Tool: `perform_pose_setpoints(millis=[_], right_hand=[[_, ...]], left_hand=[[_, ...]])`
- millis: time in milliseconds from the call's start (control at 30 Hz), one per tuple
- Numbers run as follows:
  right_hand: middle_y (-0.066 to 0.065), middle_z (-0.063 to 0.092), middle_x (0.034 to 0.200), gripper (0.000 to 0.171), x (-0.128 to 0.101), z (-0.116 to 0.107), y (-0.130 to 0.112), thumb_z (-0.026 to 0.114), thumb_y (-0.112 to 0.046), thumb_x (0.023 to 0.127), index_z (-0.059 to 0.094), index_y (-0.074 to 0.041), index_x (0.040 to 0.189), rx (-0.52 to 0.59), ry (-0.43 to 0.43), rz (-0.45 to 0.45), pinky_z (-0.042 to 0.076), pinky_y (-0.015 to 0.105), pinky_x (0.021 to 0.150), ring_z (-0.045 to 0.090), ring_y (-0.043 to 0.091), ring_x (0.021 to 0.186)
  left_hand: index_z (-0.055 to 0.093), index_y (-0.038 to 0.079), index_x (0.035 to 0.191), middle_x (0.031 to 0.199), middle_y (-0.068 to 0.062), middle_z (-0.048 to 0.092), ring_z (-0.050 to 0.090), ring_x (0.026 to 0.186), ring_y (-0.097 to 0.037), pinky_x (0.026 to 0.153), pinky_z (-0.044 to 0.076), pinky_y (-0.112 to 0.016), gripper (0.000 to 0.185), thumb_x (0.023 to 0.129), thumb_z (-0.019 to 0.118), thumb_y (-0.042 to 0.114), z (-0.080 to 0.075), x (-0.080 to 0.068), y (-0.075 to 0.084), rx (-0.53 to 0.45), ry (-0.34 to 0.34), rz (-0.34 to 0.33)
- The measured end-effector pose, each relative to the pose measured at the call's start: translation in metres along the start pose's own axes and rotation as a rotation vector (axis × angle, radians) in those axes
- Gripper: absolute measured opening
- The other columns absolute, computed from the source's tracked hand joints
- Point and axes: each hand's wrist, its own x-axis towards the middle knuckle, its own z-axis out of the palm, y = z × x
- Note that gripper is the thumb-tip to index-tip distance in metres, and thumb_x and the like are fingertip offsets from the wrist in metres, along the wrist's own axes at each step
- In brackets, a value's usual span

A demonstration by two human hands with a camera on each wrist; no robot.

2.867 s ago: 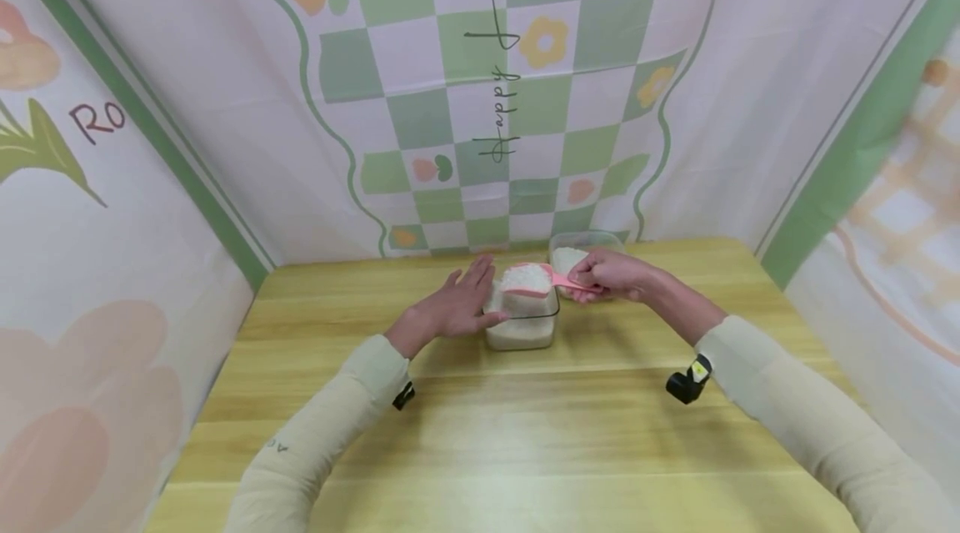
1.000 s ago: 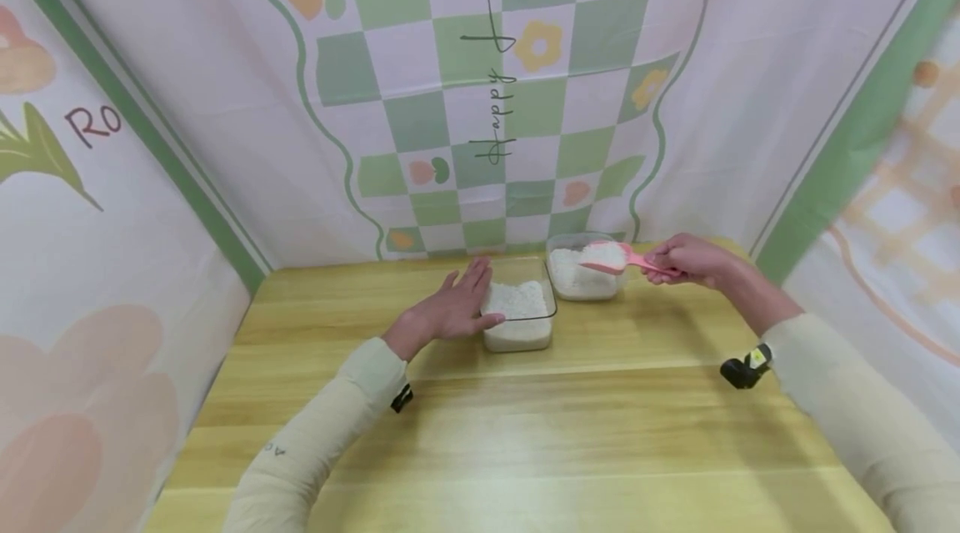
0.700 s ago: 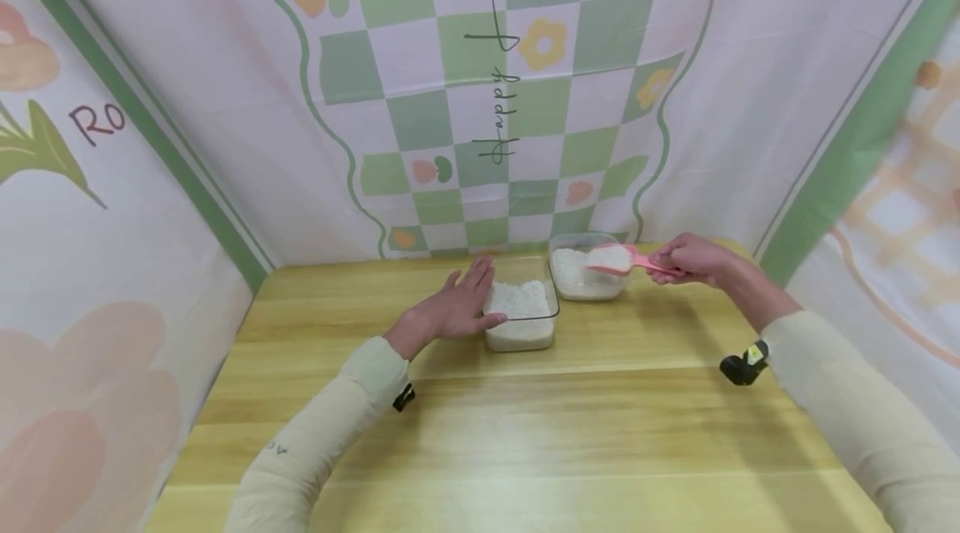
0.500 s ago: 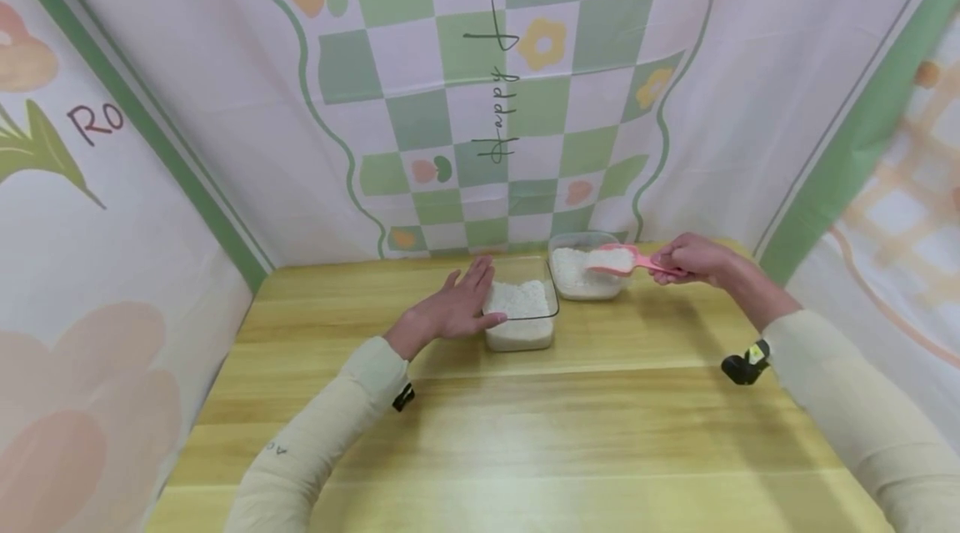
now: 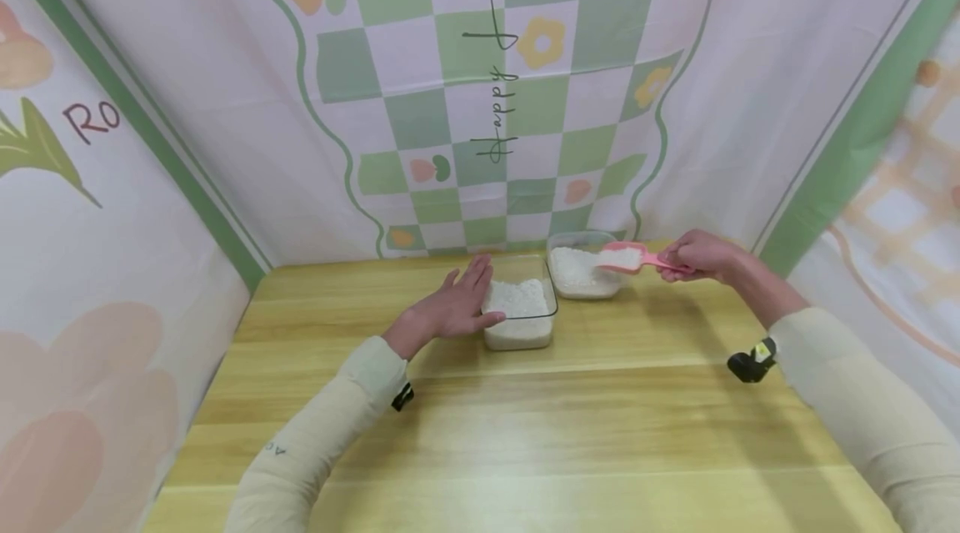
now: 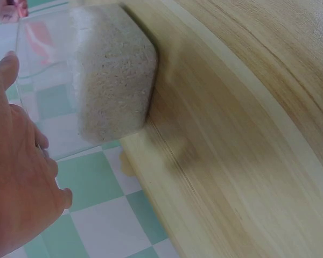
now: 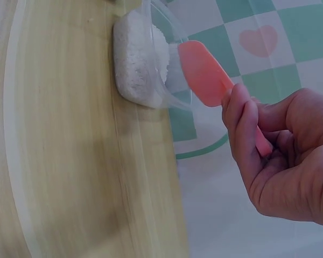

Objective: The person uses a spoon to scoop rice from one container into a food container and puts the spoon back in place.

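Note:
My right hand [image 5: 696, 256] grips the handle of a pink scoop [image 5: 632, 263] with white rice in its bowl. The scoop is over the right side of a clear container [image 5: 587, 291] partly filled with rice; in the right wrist view the scoop's underside [image 7: 207, 75] shows beside that container's rim. My left hand [image 5: 453, 306] lies with straight fingers against the left rim of a second clear container [image 5: 519, 334], which is nearer to me. The left wrist view shows rice [image 6: 116, 70] through this container's wall, with the thumb at its rim.
Both containers stand near the back of a wooden table [image 5: 480, 433], close to each other. Behind the table hangs a cloth backdrop [image 5: 465, 124] with green checks; further printed cloths close off the left and right sides.
From above the nearer container, my right hand has carried the rice-laden scoop right to the far container, and lately a little further right. The left hand has stayed at its rim.

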Motion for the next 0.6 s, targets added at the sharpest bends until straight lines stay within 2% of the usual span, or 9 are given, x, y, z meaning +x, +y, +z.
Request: perform_pose_setpoints(millis=[200,600], right_hand=[[0.000,0.069,0.077,0.042,-0.0012,-0.0032,-0.0004,0.039,0.000,0.102,0.039,0.031,0.130,-0.019,0.014,0.006,0.056,0.016,0.066,0.065,0.003,0.067],[0.000,0.070,0.074,0.037,-0.0046,-0.0077,-0.0016,0.042,-0.002,0.102,0.049,0.029,0.122,-0.093,0.053,0.018,0.054,0.017,0.062,0.064,0.004,0.065]], left_hand=[[-0.005,-0.001,0.158,0.167,-0.013,-0.016,-0.014,0.155,-0.024,0.125,0.005,-0.054,0.092,0.102,0.029,0.064,-0.0002,0.0000,0.0000,0.004,-0.002,-0.004],[-0.005,-0.001,0.158,0.167,-0.014,-0.016,-0.014,0.155,-0.025,0.125,0.005,-0.056,0.091,0.103,0.029,0.063,-0.0001,0.0002,-0.0001,-0.002,-0.005,-0.002]])
